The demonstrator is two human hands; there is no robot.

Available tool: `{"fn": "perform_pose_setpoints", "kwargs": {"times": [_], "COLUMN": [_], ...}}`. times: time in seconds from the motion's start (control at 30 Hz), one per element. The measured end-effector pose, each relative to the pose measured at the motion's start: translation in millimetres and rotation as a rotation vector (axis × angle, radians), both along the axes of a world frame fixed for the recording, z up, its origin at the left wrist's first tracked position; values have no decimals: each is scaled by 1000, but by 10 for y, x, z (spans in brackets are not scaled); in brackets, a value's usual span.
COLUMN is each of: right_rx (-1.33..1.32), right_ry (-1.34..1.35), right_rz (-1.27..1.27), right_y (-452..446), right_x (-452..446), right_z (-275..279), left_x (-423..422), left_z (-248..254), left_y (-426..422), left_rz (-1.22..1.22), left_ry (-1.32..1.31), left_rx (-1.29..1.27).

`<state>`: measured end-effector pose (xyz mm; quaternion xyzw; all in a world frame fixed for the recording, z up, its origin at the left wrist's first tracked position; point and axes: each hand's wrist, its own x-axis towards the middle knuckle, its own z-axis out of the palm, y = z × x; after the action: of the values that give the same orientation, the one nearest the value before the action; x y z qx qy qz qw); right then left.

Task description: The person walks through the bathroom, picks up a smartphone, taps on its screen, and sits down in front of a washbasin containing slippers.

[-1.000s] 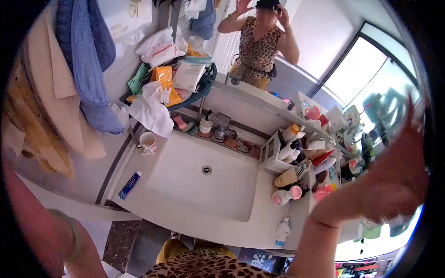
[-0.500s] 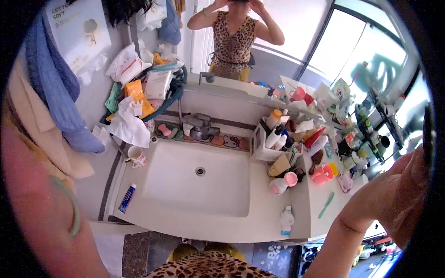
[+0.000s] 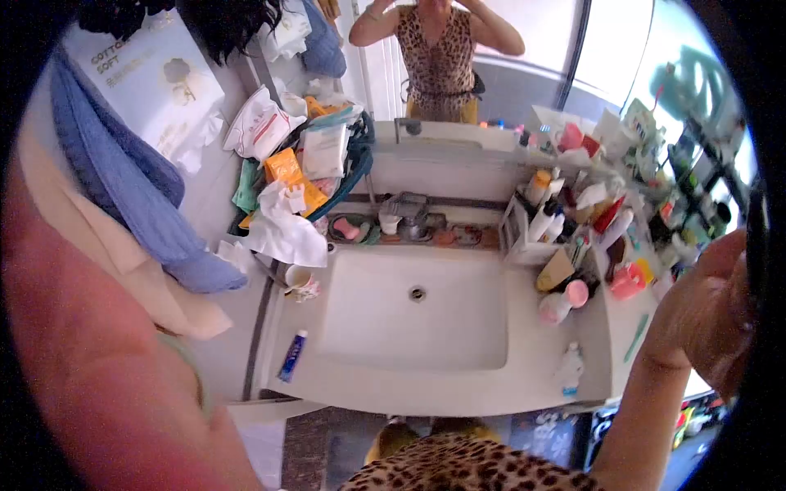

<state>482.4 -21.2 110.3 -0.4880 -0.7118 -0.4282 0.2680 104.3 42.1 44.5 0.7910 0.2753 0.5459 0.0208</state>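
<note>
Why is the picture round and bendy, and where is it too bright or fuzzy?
Head view: probably a wide lens, giving black corners and a bowed-looking counter; head view: the mirror glares white toward the upper right; head view: the left arm looks soft and grainy.

A small coral-pink cup [image 3: 629, 280] sits beyond and to the left of the right hand [image 3: 708, 315], its details softened by blur. A slim pale-green implement [image 3: 636, 337], too indistinct to identify further, lies at a slant left of that same hand, nearer the person than the cup. A plain beige towel [image 3: 155, 282] hangs in loose folds behind the left arm [image 3: 98, 360], partly hidden by it.
</note>
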Motion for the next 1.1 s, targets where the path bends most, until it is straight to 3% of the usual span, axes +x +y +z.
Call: {"fn": "perform_pose_setpoints", "kwargs": {"times": [0.63,0.73,0.9,0.97,1.1], "right_rx": [-101,-284,-820,-872,-1035], "right_ry": [135,337,600,692,828], "right_rz": [66,167,179,161,104], "right_y": [-136,-60,-110,-228,-428], "right_x": [-307,-331,-324,-419,-740], "right_z": [-303,-666,-2074,-2469,-2564], "left_x": [163,172,-92,-217,-348], "left_z": [304,-218,-1412,-1799,-1936], "left_y": [238,277,125,-11,-159], "left_rz": [-66,20,-89,-125,-212], "left_ry": [47,198,401,386,464], "left_rx": [51,-265,-813,-866,-1042]}}
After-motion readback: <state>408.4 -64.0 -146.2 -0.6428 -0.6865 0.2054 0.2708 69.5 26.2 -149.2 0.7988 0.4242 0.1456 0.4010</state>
